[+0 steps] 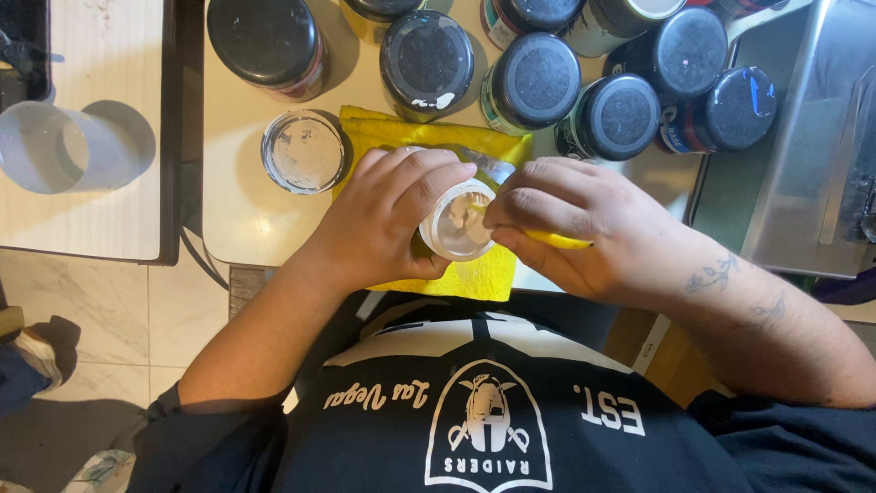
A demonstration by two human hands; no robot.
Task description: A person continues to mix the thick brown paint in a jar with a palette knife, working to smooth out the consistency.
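Observation:
My left hand wraps around a small glass jar, tilted so its open mouth faces up at me. My right hand grips a yellow-handled tool, pinched between fingers and thumb, with its tip at the jar's mouth. Both hands hover over a folded yellow cloth lying on the cream table. What the tool's tip looks like is hidden by my fingers.
Several black-lidded jars crowd the table's far side. An open jar lid lies left of the cloth. A clear plastic cup stands on a separate table at the left. A metal tray sits at the right.

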